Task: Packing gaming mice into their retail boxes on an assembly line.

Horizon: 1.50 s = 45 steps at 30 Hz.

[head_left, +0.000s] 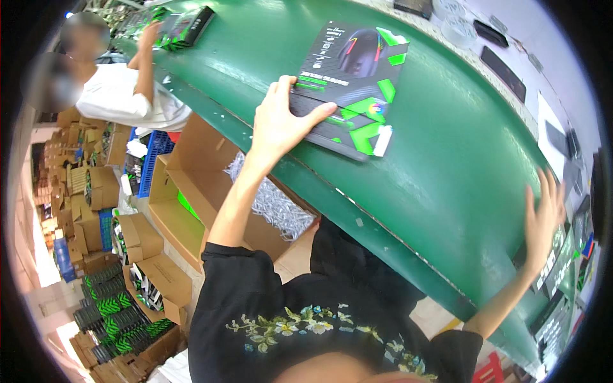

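Observation:
A flat black and green mouse box [357,89] lies on the green worktable [434,159] in front of me, with a computer mouse pictured on its face. My left hand [281,118] grips its near left side, the thumb across the top face and the fingers along the edge. A small white patch shows at the box's near right corner. Far to the right, my right hand [546,207] is raised with fingers spread and slightly blurred. It holds nothing and is nearest to several dark boxes [562,268] at the table's right end.
A co-worker in a white shirt [131,96] reaches toward similar boxes [185,29] at the far left. Below the table's front edge stands an open carton [211,166] beside grey shredded filler [278,207]. Cartons [137,236] crowd the left floor. Tape rolls [456,25] sit along the back ledge.

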Each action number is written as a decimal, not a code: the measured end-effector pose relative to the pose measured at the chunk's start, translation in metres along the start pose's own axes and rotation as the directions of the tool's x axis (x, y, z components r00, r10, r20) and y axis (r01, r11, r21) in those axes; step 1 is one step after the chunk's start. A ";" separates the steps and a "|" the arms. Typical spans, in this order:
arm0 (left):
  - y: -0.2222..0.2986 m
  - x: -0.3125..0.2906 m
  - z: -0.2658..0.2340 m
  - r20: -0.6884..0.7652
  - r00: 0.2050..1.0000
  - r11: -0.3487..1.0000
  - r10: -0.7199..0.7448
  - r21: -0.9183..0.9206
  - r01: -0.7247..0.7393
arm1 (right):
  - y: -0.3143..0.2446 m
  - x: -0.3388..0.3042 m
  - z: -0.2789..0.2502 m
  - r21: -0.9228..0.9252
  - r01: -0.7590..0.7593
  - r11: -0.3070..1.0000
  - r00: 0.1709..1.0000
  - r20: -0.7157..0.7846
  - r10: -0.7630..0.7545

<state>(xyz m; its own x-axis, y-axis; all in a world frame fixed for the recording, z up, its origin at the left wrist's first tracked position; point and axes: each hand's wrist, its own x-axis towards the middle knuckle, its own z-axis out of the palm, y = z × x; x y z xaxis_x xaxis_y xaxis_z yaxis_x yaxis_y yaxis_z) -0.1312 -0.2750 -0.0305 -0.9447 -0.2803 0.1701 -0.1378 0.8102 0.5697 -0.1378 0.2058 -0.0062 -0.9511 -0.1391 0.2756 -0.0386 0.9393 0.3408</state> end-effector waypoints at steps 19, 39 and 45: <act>0.017 -0.032 -0.002 0.520 0.837 0.879 0.171 -0.464 0.109 | -0.127 0.028 -0.035 0.959 -0.214 0.186 0.846 0.278 -0.456; 0.006 -0.071 0.005 0.145 0.926 0.871 0.347 -0.416 -0.261 | -0.125 0.024 -0.022 0.986 -0.056 0.157 0.883 0.122 -0.453; -0.067 -0.128 -0.045 0.226 0.974 0.572 -0.020 -0.796 0.196 | -0.123 0.028 -0.023 0.977 -0.149 0.155 0.860 0.206 -0.467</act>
<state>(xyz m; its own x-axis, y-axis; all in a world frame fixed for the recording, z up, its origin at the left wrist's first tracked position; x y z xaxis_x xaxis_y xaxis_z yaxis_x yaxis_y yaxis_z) 0.0128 -0.3168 -0.0542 -0.9846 -0.1725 -0.0272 -0.0274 -0.0016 0.9996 -0.1529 0.0787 -0.0199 -0.8628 -0.4941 -0.1074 -0.1629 0.4727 -0.8660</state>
